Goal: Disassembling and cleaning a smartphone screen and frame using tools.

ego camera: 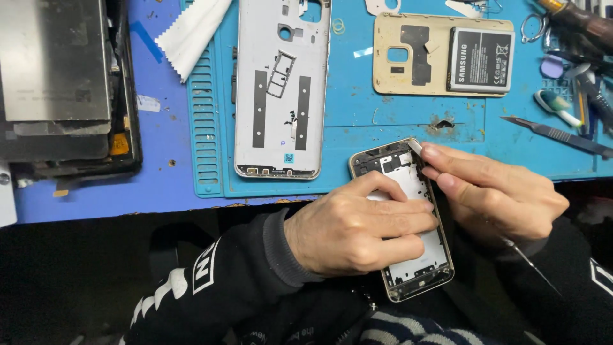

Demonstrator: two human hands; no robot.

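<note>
My left hand (357, 227) grips an opened gold-rimmed phone (408, 176) with its back off, fingers wrapped across its white inner frame. The phone hangs over the near edge of the blue mat, above my lap. My right hand (495, 195) pinches a small white pick (416, 146) against the phone's top right corner. A thin metal tool (530, 262) pokes out below my right hand.
A silver phone mid-frame (281, 89) lies on the blue mat (357, 108). A gold back cover (408, 57) with a dark battery (480, 59) sits behind. White cloth (188, 32), a dismantled tablet (60, 83) at left, tweezers (555, 134) and tools at right.
</note>
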